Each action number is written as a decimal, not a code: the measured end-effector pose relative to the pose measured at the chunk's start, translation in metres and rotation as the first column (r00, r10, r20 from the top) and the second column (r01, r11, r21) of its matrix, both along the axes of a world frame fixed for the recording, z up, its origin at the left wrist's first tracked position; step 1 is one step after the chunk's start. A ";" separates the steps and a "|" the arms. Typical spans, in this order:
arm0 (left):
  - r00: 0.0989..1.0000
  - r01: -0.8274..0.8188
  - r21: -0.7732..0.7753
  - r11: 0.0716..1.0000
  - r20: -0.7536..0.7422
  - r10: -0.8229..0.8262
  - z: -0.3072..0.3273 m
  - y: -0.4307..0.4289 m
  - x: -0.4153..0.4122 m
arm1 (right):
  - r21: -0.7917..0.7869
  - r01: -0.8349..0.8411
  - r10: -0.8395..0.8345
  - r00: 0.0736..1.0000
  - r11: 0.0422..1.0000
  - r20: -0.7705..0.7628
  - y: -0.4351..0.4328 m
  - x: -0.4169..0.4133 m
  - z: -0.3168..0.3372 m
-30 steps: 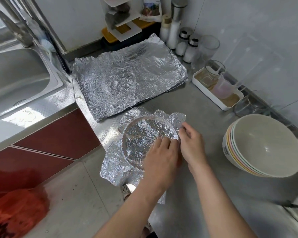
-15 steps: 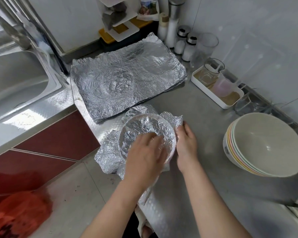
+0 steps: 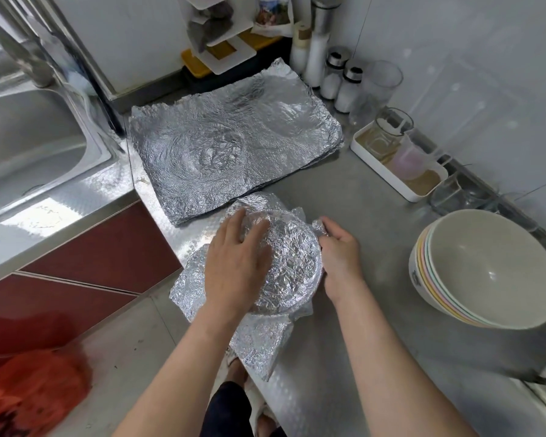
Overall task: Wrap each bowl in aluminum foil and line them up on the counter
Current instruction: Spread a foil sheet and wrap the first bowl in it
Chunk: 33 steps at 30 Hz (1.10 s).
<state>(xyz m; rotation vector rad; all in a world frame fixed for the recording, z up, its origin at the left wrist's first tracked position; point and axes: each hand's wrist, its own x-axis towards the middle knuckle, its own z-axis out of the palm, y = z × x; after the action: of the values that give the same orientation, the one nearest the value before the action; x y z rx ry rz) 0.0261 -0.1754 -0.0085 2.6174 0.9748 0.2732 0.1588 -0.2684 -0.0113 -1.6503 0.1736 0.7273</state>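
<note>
The left hand point(image 3: 237, 266) lies flat, fingers spread, pressing foil point(image 3: 259, 345) into the bowl point(image 3: 292, 269) near the counter's point(image 3: 375, 357) front edge, just before the foil stack point(image 3: 234, 152). The right hand point(image 3: 339, 257) pinches crumpled foil at the bowl's right rim. A bare bowl stack point(image 3: 486, 269) sits well apart, right.

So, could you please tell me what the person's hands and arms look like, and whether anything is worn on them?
Both forearms are bare as far as the frame shows, with no sleeves in view. The left hand and the right hand wear no gloves, and I can see no rings, watch or bracelet on the fingers or wrists. The nails look short and unpainted, though they are small in the picture.
</note>
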 end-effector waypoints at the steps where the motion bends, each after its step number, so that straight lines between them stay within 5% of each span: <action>1: 1.000 0.002 0.000 1.000 -0.010 -0.002 0.000 0.000 0.000 | -0.020 -0.027 0.028 0.999 0.999 0.038 0.000 -0.001 0.003; 6: 1.000 0.006 0.040 0.999 -0.018 -0.005 0.000 -0.003 0.000 | -0.058 -0.205 0.213 0.944 0.977 0.253 0.001 -0.010 0.010; 11: 1.000 0.015 0.072 0.997 0.007 -0.015 -0.002 -0.003 0.000 | -0.337 -0.400 0.515 0.750 0.853 0.414 0.000 -0.011 0.003; 24: 0.992 0.107 0.169 0.980 -0.082 -0.094 0.007 -0.024 -0.005 | -0.310 -0.348 0.437 0.851 0.885 0.292 -0.013 -0.010 0.007; 33: 0.942 0.298 0.128 0.946 -0.199 -0.270 -0.010 -0.075 -0.016 | -0.495 -0.429 0.627 0.694 0.755 0.355 0.001 -0.010 0.008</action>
<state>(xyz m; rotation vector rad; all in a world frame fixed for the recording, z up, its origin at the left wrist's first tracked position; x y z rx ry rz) 0.0097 -0.2500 -0.0180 2.9231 0.6323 0.0438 0.1485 -0.2671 -0.0028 -2.2505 -0.6278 0.6883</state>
